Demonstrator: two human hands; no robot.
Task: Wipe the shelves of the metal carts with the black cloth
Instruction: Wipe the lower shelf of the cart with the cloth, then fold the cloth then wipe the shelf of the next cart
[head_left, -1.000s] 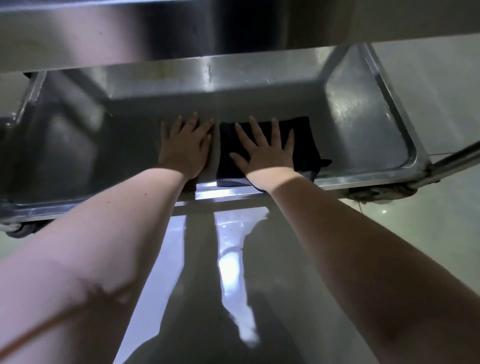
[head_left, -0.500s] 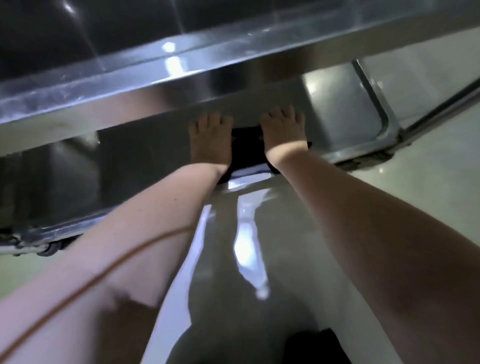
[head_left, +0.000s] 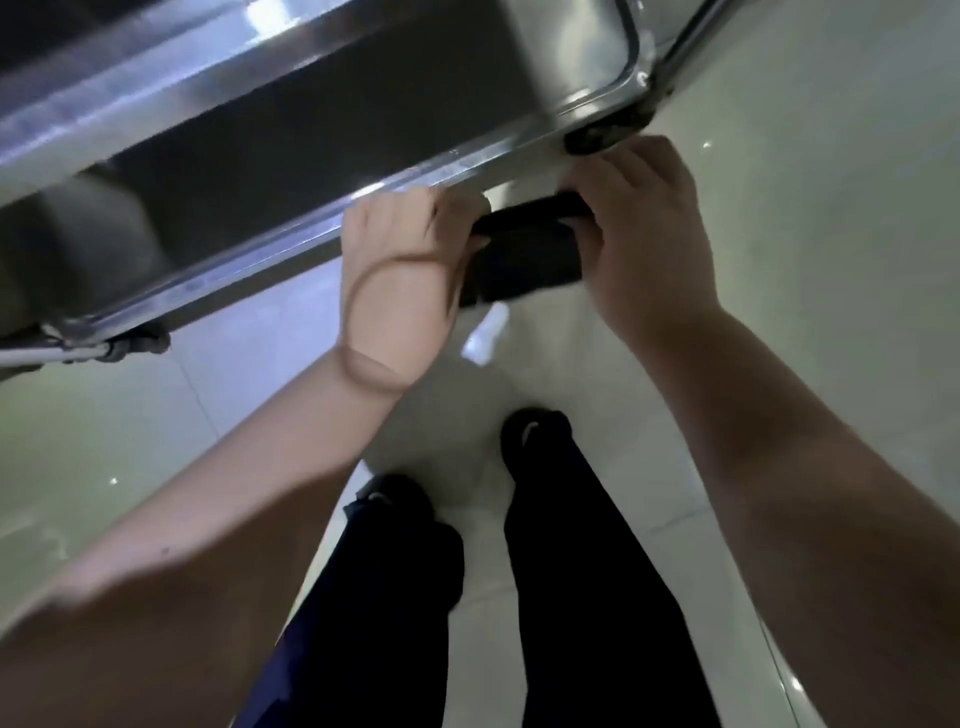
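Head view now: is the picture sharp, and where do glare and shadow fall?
Head view: motion blur streaks the metal cart, most at the upper left; the black cloth, left hand and right hand are soft but readable. Head view: white glare sits on the glossy floor below the cloth; the cart's lower shelf lies in dark shadow.

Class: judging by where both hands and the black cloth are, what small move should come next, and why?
Probably lift the black cloth onto the cart shelf and flatten it: the left hand and right hand grip its ends in front of the shelf rim, over the floor, wiping nothing.
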